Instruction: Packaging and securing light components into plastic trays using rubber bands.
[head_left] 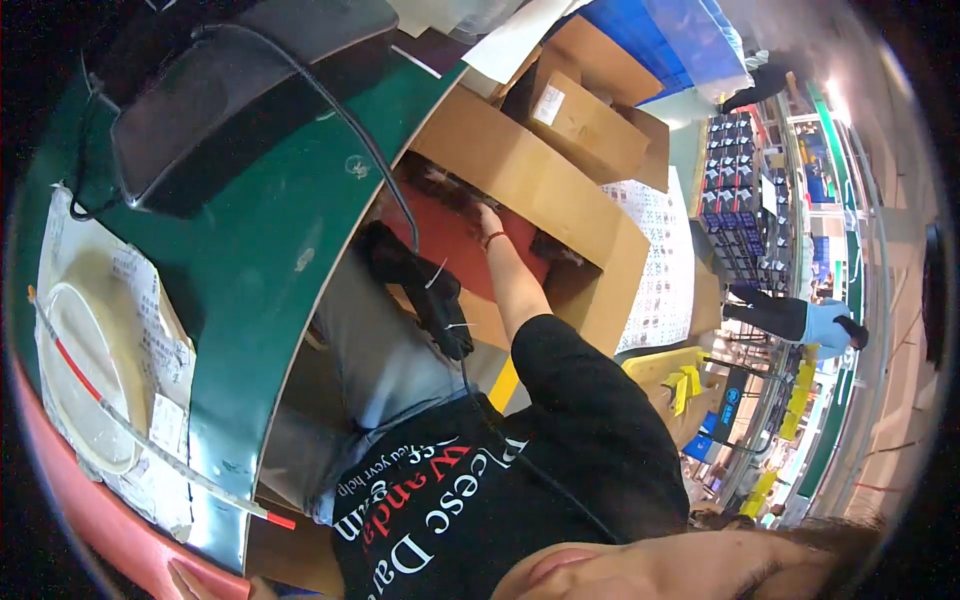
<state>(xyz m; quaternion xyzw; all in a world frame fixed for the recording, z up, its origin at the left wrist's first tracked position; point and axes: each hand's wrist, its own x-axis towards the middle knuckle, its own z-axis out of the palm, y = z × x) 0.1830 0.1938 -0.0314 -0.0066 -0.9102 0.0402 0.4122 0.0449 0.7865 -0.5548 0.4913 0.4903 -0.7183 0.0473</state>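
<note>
My right hand (486, 219), with a thin red band at its wrist, reaches into an open cardboard box (540, 160). Its fingers are curled at the edge of a large red flat panel (435, 240) in the box; the fingertips are partly hidden. Dark padding (560, 248) lies at the box's inner corners. At the lower left rim my left hand (195, 582) is mostly cut off, its visible fingers closed on the edge of a second red, smooth-faced piece (120, 510).
A green worktop (270, 270) bears a black case-like object (240, 100), a tape roll (95, 375) and papers (175, 330). A black cable (340, 110) crosses it. Smaller cartons (590, 130) and a printed sheet (655, 265) lie beyond the box. Another person (800, 322) stands farther off.
</note>
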